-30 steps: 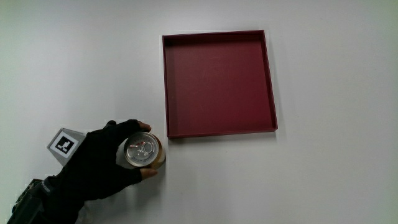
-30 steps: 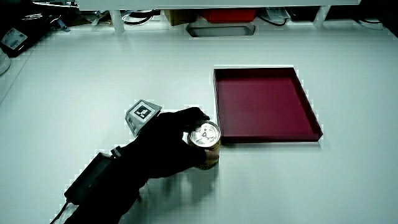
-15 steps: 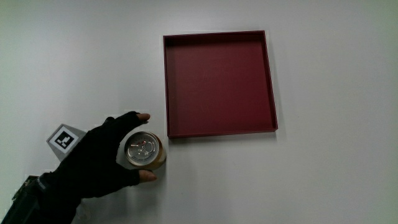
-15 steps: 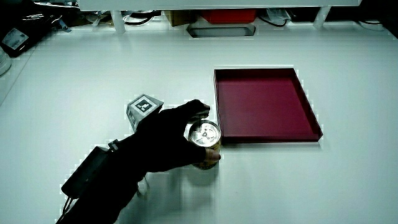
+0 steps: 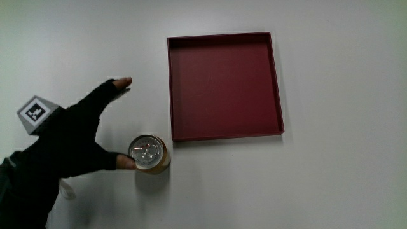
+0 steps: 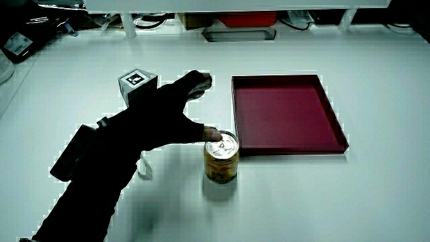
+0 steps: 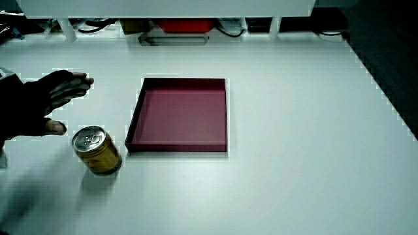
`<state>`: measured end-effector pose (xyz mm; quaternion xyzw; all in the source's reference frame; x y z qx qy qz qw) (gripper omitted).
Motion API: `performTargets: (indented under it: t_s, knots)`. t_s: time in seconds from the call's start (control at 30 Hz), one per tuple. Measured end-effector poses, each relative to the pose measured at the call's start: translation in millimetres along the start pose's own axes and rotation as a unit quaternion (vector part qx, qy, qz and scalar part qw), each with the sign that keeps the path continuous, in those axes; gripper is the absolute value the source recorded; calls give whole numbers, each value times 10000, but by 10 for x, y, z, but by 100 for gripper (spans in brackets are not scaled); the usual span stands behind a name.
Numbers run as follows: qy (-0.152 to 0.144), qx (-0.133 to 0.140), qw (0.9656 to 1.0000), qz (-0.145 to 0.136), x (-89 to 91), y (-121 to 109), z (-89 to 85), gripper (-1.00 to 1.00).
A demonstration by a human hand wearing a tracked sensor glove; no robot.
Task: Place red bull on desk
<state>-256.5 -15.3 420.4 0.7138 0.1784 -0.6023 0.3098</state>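
Here the grip (image 5: 67, 143) is spread wide and holds nothing; the thumb tip sits at the rim of the red bull can (image 5: 149, 153), which stands upright on the surface (image 5: 343, 178) just beside the grip. In a side view the can's gold wall (image 6: 222, 169) shows; the main view gives only its silver lid. The patterned cube (image 6: 138, 82) on the glove shows in two views. The red tray (image 5: 222, 86) lies just past the can from the grip, its corner close by. Bare surface lies open around both.
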Motion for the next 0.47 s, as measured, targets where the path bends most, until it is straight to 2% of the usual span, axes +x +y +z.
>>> performTargets:
  t_s: [0.03,0.1,0.13,0.23,0.47]
  knots:
    - [271,8,9996,3,-14,24,50,-100]
    - [132,27,9998,113,40,69,79,-100]
    - [220,36,9997,103,31,82,112,-100]
    - [34,94,9999,118,11,113,170,-100]
    - [-10,140,9997,181,36,154,259,-100]
